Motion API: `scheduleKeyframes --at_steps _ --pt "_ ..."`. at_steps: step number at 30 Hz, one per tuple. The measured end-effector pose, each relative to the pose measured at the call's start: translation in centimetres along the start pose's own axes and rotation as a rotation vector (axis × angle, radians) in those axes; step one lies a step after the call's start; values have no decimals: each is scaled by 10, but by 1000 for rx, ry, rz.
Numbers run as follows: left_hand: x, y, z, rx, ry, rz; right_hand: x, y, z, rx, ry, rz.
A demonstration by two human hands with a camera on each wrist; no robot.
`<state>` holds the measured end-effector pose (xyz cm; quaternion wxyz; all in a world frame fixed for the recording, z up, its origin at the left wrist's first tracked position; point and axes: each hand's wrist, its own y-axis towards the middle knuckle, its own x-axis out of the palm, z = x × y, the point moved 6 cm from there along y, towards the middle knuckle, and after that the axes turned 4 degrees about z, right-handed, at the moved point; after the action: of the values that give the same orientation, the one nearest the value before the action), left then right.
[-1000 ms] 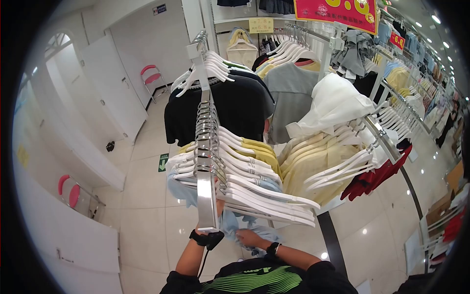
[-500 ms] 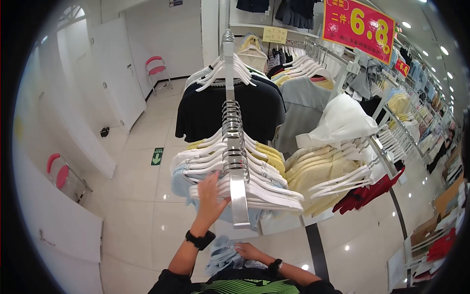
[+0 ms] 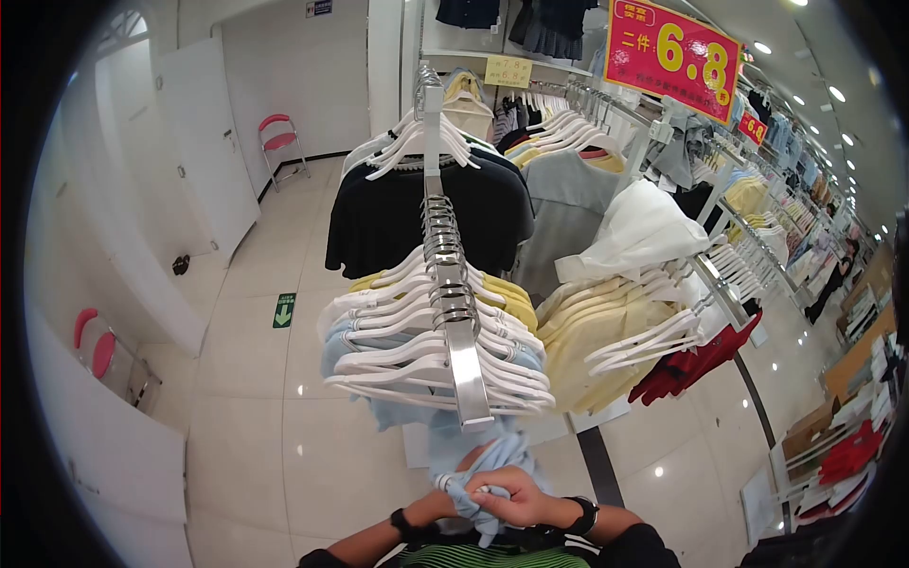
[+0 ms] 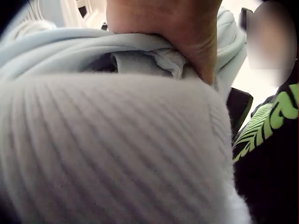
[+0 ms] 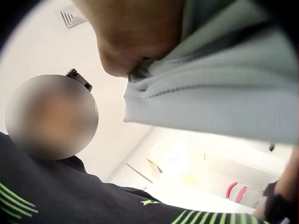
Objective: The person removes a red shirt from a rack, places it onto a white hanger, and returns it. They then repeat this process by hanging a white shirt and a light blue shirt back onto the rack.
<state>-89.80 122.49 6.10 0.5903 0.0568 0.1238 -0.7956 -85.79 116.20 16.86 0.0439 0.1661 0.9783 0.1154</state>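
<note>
In front of the person's torso, both hands meet at a bunched light blue knit garment (image 3: 488, 464). The right hand (image 3: 516, 497) grips a gathered fold of it, thumb on top. In the right wrist view, its ribbed edge (image 5: 210, 107) stretches away from that hand. The left hand (image 3: 443, 502) is partly wrapped by the same cloth, its fingers hidden; I cannot tell whether they hold it. Ribbed fabric (image 4: 112, 144) fills much of the left wrist view, below the left hand (image 4: 163, 23). Just above the hands, white hangers (image 3: 436, 369) with clothes hang on a metal rail (image 3: 469, 379).
Black tops (image 3: 431, 213) hang farther along the rail. To the right are yellow tops (image 3: 597, 336), a white garment (image 3: 634, 232) and a red garment (image 3: 696, 364). White doors (image 3: 204, 147) and pink chairs (image 3: 95, 350) stand left. Tiled floor (image 3: 246, 426) lies below.
The left hand first is behind the rail end, then at the hangers left of it, and now is down at the blue garment beside the right hand. The right hand keeps its grip.
</note>
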Motion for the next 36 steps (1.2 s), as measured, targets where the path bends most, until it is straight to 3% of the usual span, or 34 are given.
scheduleKeyframes --at_steps 1,2,3,7,8,9,11,12,13,15,16,17,19,20,21,29,31,33,35,36 --pt "5 15 17 17 24 -28 -1 2 -2 -3 -3 6" --pt "11 52 53 35 45 -55 -7 4 -10 -129 -55 108" --pt "18 24 32 56 66 -77 -14 2 -19 -255 -109 205" --pt "31 42 58 152 155 -148 -32 -20 -41 -286 -248 321" --pt "35 51 69 170 176 -170 -36 -30 -46 -151 -279 417" --pt "39 75 96 183 197 -196 -39 -37 -47 -150 -279 419" --pt "50 63 89 209 241 -255 -48 -60 -63 -356 -506 548" --pt "55 64 92 225 267 -284 -53 -69 -61 -452 -481 434" --pt "57 80 109 242 292 -314 -64 -75 -57 -455 -484 441" --pt "66 73 104 268 338 -372 -72 -99 -67 -747 -766 482" --pt "68 84 117 278 362 -401 -79 -116 -64 -625 -861 451" --pt "69 90 125 285 384 -428 -83 -132 -62 -624 -857 456" --pt "71 90 133 301 430 -475 -107 -159 -46 -300 -959 753" --pt "75 105 143 312 453 -494 -115 -166 -23 -68 -852 695" --pt "77 103 142 325 474 -510 -115 -178 9 -208 -739 659" --pt "88 121 176 388 638 -632 -131 -183 55 -78 -309 1052" --pt "71 96 181 967 99 -86 -132 -179 64 -40 -180 1159" --pt "68 91 186 987 167 -79 -131 -176 63 -16 -118 1202" --pt "61 87 197 961 206 -73 -122 -161 58 -290 1047 1005" --pt "58 86 201 936 249 -79 -115 -149 47 -415 1612 805"
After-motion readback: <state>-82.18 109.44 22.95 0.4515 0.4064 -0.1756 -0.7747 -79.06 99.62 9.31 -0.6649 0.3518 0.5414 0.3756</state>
